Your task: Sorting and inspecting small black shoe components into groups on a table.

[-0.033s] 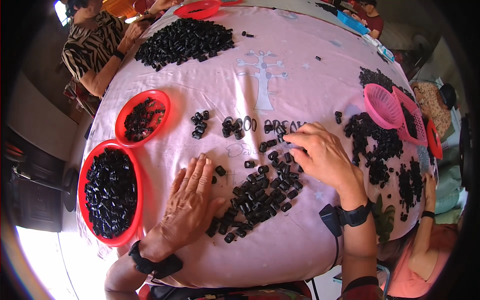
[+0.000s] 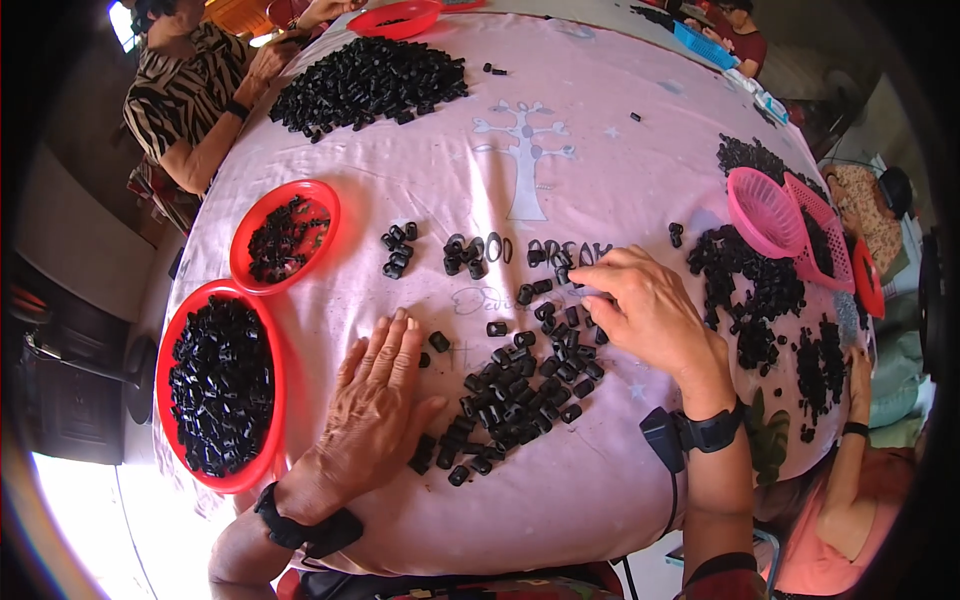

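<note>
Small black plastic cylinders lie in a loose pile (image 2: 515, 400) on the pink cloth in front of me. My left hand (image 2: 375, 400) rests flat beside the pile's left edge, fingers stretched out, holding nothing. Beyond the pile, my right hand (image 2: 640, 305) has its fingers bent, with thumb and index finger a little apart. Its index fingertip touches a black cylinder (image 2: 562, 274); I see nothing gripped between the fingers. Farther off sit separate small clusters: a left cluster (image 2: 399, 248) and a middle cluster (image 2: 464, 256). Black wristbands circle both my wrists.
At my left stand a red oval basin (image 2: 164, 385) full of black parts and a smaller red bowl (image 2: 334, 225) with black bits. A large black heap (image 2: 370, 85) lies far left. Pink baskets (image 2: 765, 212) and more black parts (image 2: 745, 275) are at right. Other people sit around the table.
Some cylinders in the near pile have shifted very slightly left. Both hands stay in nearly the same place.
</note>
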A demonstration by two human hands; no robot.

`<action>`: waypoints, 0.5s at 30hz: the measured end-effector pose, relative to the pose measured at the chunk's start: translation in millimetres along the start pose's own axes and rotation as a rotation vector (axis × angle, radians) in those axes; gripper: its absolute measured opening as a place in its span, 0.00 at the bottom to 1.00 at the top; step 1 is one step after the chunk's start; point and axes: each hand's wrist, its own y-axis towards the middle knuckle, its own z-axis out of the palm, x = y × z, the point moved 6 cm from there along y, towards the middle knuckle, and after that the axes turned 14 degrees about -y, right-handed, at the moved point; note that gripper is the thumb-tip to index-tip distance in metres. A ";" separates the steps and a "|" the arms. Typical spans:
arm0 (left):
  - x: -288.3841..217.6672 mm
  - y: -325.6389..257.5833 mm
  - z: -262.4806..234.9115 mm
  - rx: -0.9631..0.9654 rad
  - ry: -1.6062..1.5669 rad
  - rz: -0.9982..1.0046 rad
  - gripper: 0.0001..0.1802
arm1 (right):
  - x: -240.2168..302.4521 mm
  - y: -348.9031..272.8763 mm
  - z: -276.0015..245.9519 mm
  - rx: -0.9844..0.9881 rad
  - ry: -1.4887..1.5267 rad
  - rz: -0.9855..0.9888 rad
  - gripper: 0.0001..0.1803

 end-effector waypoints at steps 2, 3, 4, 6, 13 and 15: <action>2.1 -2.0 -1.3 0.018 0.019 -0.006 0.41 | -4.5 0.0 -3.8 0.006 -0.015 0.008 0.13; 1.9 -2.2 -1.7 0.018 0.021 -0.007 0.41 | -5.4 0.6 -4.6 0.013 -0.026 0.013 0.13; 2.0 -2.1 -1.9 0.021 0.026 -0.012 0.41 | -4.5 1.4 -5.0 0.011 -0.024 0.014 0.13; 2.7 -2.2 -2.0 0.027 0.033 -0.018 0.41 | -2.0 2.6 -8.9 -0.059 0.022 0.030 0.11; 1.5 -0.8 -10.3 0.071 0.013 -0.020 0.39 | -15.8 -2.8 -8.5 -0.002 -0.091 0.055 0.11; 4.2 -2.8 -10.1 0.071 0.008 -0.030 0.38 | -15.7 -3.2 -6.8 0.030 -0.090 0.064 0.12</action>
